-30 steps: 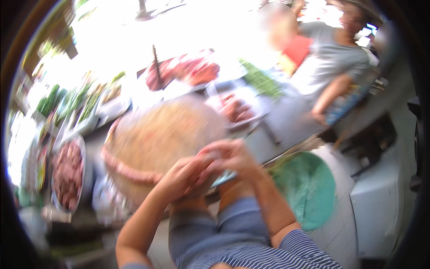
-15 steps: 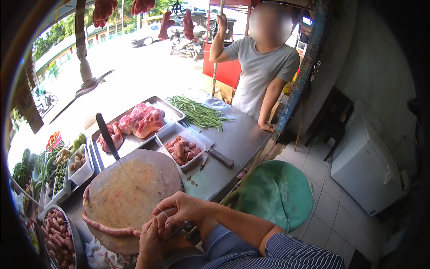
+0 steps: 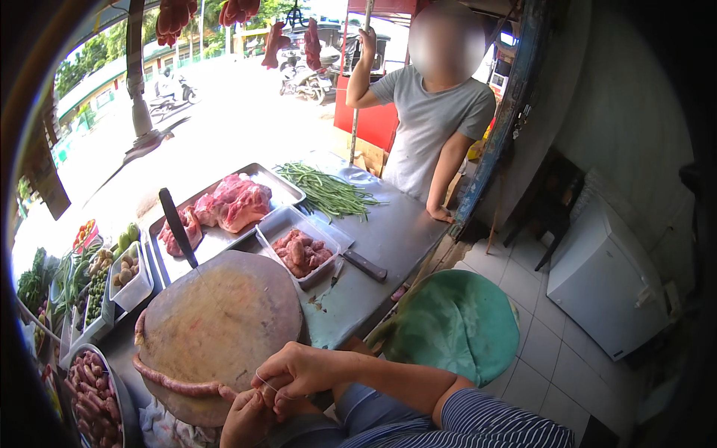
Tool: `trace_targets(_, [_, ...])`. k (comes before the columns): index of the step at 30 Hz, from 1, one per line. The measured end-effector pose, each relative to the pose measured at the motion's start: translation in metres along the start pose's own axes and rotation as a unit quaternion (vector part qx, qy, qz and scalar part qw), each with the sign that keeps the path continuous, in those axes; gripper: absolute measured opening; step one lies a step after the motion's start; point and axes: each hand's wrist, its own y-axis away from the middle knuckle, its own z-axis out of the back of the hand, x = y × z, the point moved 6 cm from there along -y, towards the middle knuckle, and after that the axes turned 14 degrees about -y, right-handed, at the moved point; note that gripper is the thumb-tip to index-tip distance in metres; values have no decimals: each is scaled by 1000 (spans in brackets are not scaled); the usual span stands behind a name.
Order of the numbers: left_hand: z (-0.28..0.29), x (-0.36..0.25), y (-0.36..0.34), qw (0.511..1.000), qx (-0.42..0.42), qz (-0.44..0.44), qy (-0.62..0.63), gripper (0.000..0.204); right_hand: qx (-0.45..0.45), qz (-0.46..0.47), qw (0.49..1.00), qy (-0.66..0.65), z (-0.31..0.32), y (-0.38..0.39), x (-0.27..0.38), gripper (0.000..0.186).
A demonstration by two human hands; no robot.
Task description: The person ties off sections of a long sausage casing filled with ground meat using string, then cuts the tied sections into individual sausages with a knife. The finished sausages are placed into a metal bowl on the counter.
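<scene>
A long string of sausage (image 3: 175,383) curves along the near left side of the round wooden chopping block (image 3: 224,306). Its near end runs into my left hand (image 3: 245,420), whose fingers are closed on it. Close beside it, my right hand (image 3: 297,370) pinches a thin white string (image 3: 263,381), which loops out from the fingers. Both hands meet just off the block's near edge, above my lap. What lies between the fingertips is partly hidden. A dark-handled knife (image 3: 178,228) stands tilted at the block's far edge.
Raw meat (image 3: 235,201) lies on a metal tray, near a plastic tub of meat pieces (image 3: 301,252), long green beans (image 3: 325,190) and another knife (image 3: 364,265). Sausages fill a basin (image 3: 93,396) at left. A person (image 3: 433,112) leans on the counter. A green-covered round container (image 3: 455,325) stands right.
Both hands have dropped slightly toward my lap, still close together with the sausage and string. The view has shifted a little. A motorcycle now shows in the street at left.
</scene>
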Motion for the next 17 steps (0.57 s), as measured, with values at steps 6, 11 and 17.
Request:
trace_targets(6, [11, 15, -6, 991, -121, -25, 44, 29, -40, 136, 967, 213, 1, -3, 5, 42])
trace_targets(11, [13, 14, -2, 979, -144, -40, 141, 29, -29, 226, 886, 404, -22, 5, 11, 48])
trace_targets(17, [11, 6, 9, 969, -174, -25, -174, 38, 48, 125, 869, 477, -28, 10, 4, 33])
